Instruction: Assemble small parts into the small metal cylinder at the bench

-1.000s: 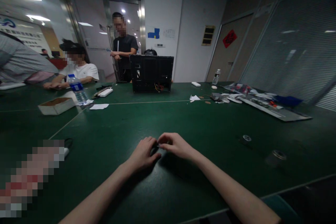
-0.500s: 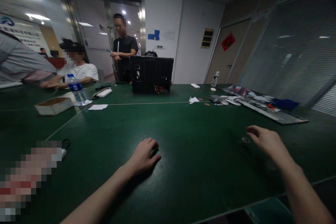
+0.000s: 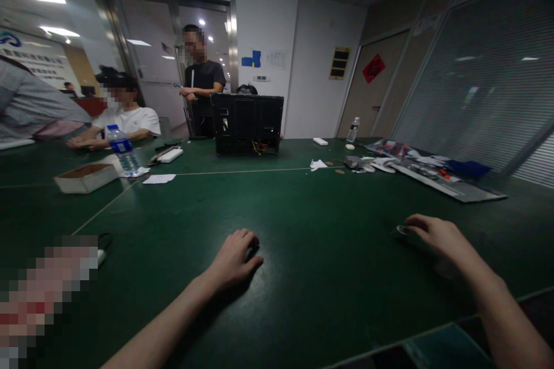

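Note:
My left hand (image 3: 236,256) lies on the green table (image 3: 329,213) near its front edge. Its fingers are curled over a small dark thing (image 3: 253,251) that I cannot make out. My right hand (image 3: 437,236) is stretched out to the right, palm down. Its bent fingertips rest on a small round piece with a silvery top (image 3: 402,230). A second pale round piece (image 3: 445,268) shows dimly just under my right wrist.
A black computer case (image 3: 247,125) stands at the table's far side. At the left are a water bottle (image 3: 122,151) and an open cardboard box (image 3: 84,177). Parts and papers (image 3: 433,176) are strewn at the right. A seated person (image 3: 130,121) and a standing person (image 3: 202,83) are beyond.
My right hand left my left hand, swung right across the table and came down on the small round piece. My left hand stayed in place.

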`<state>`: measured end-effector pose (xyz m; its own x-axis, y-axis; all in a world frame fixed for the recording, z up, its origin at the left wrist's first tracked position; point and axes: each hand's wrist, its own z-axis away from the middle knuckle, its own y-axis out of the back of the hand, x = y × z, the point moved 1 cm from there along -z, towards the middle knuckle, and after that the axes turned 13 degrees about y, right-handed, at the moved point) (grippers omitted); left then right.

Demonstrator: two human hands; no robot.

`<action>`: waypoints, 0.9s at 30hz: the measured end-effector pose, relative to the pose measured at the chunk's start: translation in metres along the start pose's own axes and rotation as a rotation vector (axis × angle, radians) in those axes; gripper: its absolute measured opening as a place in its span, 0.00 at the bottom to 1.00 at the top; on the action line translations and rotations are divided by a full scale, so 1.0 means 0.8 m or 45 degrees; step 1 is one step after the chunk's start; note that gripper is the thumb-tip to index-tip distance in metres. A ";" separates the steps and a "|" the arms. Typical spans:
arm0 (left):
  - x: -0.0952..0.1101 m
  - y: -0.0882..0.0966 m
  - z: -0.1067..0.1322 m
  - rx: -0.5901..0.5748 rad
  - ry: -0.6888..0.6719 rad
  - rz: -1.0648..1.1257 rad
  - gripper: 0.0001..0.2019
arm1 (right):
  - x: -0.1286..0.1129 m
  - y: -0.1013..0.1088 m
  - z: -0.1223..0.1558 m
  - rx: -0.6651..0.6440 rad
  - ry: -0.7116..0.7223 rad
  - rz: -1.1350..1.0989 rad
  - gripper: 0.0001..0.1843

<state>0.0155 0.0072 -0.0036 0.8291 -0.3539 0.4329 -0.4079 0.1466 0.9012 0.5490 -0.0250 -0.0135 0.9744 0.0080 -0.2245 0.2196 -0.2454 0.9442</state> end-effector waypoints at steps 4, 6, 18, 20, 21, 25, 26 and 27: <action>-0.001 -0.001 -0.001 0.003 -0.001 0.011 0.14 | -0.008 0.002 0.002 -0.008 0.013 -0.027 0.18; -0.002 -0.002 -0.001 -0.003 0.002 0.022 0.14 | -0.013 0.001 0.001 -0.033 0.005 -0.030 0.18; 0.001 0.000 0.000 -0.003 0.016 0.001 0.14 | -0.005 -0.007 -0.004 -0.085 0.037 -0.003 0.19; 0.002 0.001 0.001 -0.006 0.020 -0.001 0.14 | -0.007 -0.007 -0.004 -0.096 0.011 -0.033 0.20; 0.003 0.002 0.001 -0.007 0.024 -0.005 0.13 | -0.006 -0.006 -0.004 -0.094 0.007 -0.048 0.20; 0.005 0.003 0.002 -0.020 0.037 -0.026 0.13 | 0.012 -0.001 0.008 -0.081 -0.093 -0.006 0.25; 0.006 0.004 0.002 -0.024 0.041 -0.025 0.14 | 0.021 0.001 0.013 -0.088 -0.160 0.017 0.27; 0.006 0.004 0.002 -0.028 0.044 -0.023 0.14 | 0.031 0.002 0.020 -0.112 -0.241 0.027 0.29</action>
<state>0.0175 0.0040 0.0013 0.8492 -0.3247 0.4164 -0.3843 0.1607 0.9091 0.5724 -0.0407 -0.0217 0.9544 -0.1810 -0.2375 0.2101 -0.1582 0.9648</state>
